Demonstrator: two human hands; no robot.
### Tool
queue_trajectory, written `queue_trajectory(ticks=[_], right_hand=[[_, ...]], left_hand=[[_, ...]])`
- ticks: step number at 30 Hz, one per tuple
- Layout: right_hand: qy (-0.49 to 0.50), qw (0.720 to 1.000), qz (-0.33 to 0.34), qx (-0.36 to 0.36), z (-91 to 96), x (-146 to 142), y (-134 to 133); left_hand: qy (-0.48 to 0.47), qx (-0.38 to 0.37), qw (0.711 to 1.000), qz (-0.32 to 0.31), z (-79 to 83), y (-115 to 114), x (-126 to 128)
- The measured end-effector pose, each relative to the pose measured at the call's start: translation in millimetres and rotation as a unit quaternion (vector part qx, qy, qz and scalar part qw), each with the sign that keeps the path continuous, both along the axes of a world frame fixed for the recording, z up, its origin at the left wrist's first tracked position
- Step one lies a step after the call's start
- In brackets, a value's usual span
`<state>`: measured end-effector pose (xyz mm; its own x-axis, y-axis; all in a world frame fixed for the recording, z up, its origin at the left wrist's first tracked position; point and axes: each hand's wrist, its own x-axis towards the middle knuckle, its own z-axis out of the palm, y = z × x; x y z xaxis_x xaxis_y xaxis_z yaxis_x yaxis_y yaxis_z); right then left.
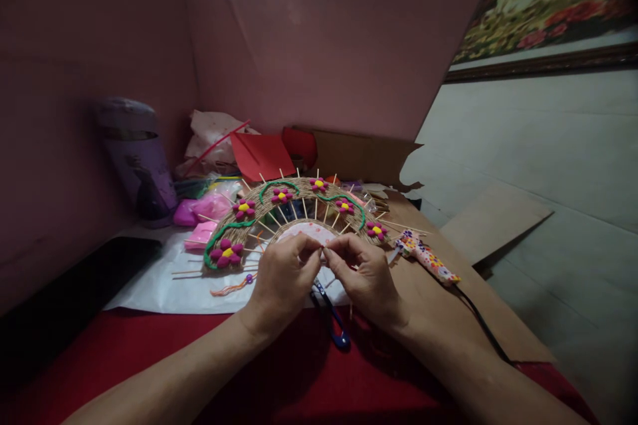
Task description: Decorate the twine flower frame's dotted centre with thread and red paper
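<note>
My left hand (289, 272) and my right hand (363, 275) meet at the fingertips, both pinched closed. Whatever lies between the fingers is too small to make out. Just behind them stands a fan-shaped craft piece (299, 191) of twine woven over thin wooden sticks, trimmed with magenta and yellow flowers (226, 253) and green wavy strips. A pale dotted half-round (306, 232) forms its centre, partly hidden by my hands. Below the hands lies a blue-handled tool (333, 319), probably scissors or pliers. To the left, an orange tassel with a purple bead (249, 278) rests on white plastic.
A flower-patterned glue gun (426, 257) with a black cord lies on brown cardboard at right. Purple tumbler (137, 159), pink packets (202, 208) and red paper (262, 156) stand behind at left. A dark flat object (84, 292) lies at left. Pink board (319, 40) walls the back.
</note>
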<state>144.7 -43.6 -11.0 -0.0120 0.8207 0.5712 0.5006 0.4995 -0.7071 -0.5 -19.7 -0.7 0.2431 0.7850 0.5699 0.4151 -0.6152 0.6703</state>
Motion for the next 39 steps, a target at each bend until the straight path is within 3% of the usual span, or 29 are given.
queue_trajectory(ticks=[7, 11, 20, 28, 39], right_hand=[[0.054, 0.998, 0.03, -0.033, 2.1, -3.7, -0.7], [0.053, 0.998, 0.02, -0.033, -0.1, -2.8, 0.6], [-0.003, 1.0, -0.004, -0.001, -2.2, 0.4, 2.1], [0.007, 1.0, 0.012, 0.013, -1.8, 0.0, 1.1], [-0.005, 1.0, 0.008, 0.003, -1.2, 0.5, 0.8]], left_hand=[[0.032, 0.071, 0.996, 0.031, -6.6, -0.8, -0.3], [0.027, 0.09, 0.995, 0.017, -8.8, -1.0, 0.2], [0.005, 0.06, 0.998, 0.003, -8.5, -4.7, 1.8], [-0.057, -0.046, 0.997, -0.023, -1.2, -2.0, 2.1], [-0.029, -0.034, 0.999, -0.005, -1.8, -1.6, 1.1]])
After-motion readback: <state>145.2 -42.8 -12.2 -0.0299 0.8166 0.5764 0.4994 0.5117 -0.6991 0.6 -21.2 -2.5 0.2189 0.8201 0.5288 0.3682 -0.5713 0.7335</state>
